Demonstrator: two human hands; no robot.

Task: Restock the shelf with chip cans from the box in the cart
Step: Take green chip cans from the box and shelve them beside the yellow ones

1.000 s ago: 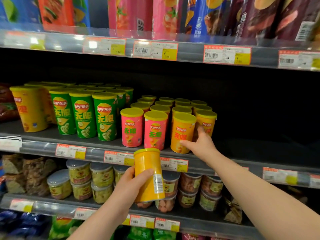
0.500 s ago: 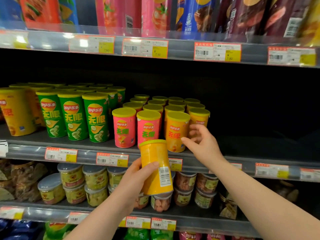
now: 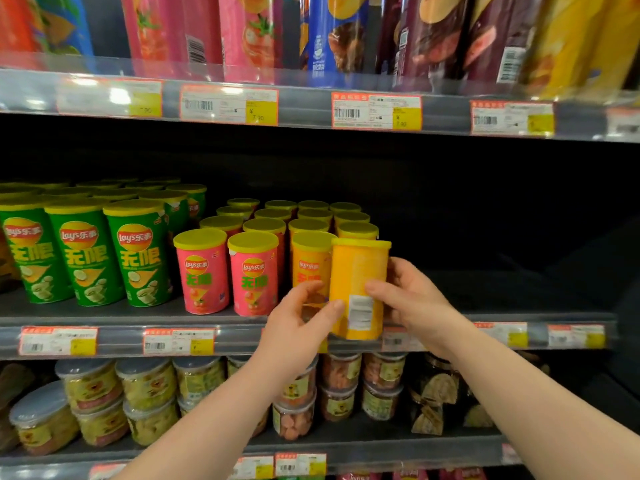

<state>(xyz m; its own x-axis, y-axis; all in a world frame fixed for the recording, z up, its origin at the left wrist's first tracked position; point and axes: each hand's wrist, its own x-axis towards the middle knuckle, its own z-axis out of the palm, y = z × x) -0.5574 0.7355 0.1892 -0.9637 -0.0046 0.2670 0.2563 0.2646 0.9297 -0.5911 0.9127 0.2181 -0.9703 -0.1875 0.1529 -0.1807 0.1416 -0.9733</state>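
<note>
- Shop shelving filled the view: beyond both hands, the middle shelf (image 3: 502, 296) carried green cans (image 3: 138, 258), pink cans (image 3: 252, 275) and an orange row (image 3: 308, 261).
- Between the hands stood the held can (image 3: 358, 282), upright, barcode toward the person, its base hanging in front of the price rail (image 3: 242, 337) and not yet on the shelf.
- The right hand (image 3: 412, 303) gripped it, thumb across the front and fingers curled round the far side.
- The left hand (image 3: 301, 323) pinched its lower near edge between the thumb and curled fingers, seemingly the lighter hold.
- Step in hand, as I judged it: placing one can.
- The next move called for raising the base over the rail lip, then easing it forward, likely turning the logo outward.
- Right of the right hand the shelf floor lay bare and dark, which left open room.
- The upper shelf (image 3: 304, 105) sat well above the hands.
- Just beyond the left fingers, the orange row's front can stood close enough to be nudged.
</note>
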